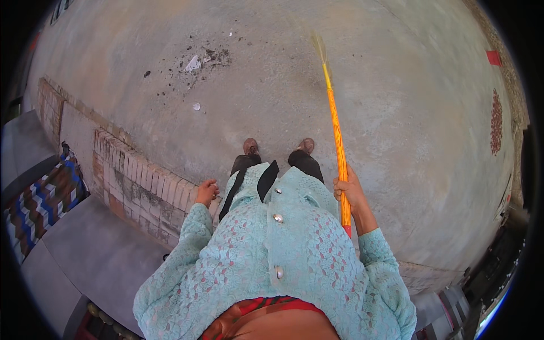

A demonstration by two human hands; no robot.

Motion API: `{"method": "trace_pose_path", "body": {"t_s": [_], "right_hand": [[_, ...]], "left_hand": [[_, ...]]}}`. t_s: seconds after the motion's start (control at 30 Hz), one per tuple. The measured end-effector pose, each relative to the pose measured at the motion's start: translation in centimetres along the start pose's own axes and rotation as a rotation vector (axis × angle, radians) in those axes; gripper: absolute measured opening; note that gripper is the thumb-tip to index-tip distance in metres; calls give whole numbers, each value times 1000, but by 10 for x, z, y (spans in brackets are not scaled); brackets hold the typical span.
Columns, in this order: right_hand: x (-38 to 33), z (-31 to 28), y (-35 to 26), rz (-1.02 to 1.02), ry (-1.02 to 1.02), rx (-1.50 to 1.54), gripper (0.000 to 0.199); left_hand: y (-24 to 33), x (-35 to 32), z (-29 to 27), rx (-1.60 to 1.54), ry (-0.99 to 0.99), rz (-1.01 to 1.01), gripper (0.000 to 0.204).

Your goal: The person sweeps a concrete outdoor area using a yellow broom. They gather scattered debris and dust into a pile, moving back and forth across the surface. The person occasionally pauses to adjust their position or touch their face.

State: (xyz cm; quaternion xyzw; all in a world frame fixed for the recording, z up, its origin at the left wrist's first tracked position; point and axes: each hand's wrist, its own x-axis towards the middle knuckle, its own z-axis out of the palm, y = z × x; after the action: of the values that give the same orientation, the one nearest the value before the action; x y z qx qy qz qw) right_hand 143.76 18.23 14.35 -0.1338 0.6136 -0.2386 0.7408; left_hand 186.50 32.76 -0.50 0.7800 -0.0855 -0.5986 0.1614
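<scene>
My right hand is wrapped round the orange wood-patterned handle of a broom. The broom points away from me, tilted slightly left, and its thin yellowish bristles are faint against the concrete. A red cap ends the handle close to my jacket. My left hand hangs beside my left hip with nothing visible in it, its fingers loosely bent and a little apart. To the far left on the ground lies a patch of dark debris with a white scrap; a smaller white scrap lies nearer.
Grey concrete ground stretches ahead of my brown shoes. A low brick edge runs along the left, with a striped blue, white and brown bag beyond it. At the far right are a red piece and a strip of small brown bits.
</scene>
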Motion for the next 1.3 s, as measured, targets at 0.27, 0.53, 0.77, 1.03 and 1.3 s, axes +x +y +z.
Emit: {"method": "trace_pose_path", "body": {"t_s": [0.27,0.53,0.77,1.03,1.3], "right_hand": [[82,17,70,203,-83,274,33],[121,55,25,136,-507,544,37],[46,-34,-6,-123,-171,149,55],[11,-149,-16,-211,257,119,36],[109,-245,-30,-12,198,434,17]], "left_hand": [[5,-9,-8,-7,25,-1,30],[12,1,-16,54,29,7,32],[65,12,27,121,11,130,32],[107,-3,93,165,-24,191,32],[110,-38,107,137,72,183,30]]}}
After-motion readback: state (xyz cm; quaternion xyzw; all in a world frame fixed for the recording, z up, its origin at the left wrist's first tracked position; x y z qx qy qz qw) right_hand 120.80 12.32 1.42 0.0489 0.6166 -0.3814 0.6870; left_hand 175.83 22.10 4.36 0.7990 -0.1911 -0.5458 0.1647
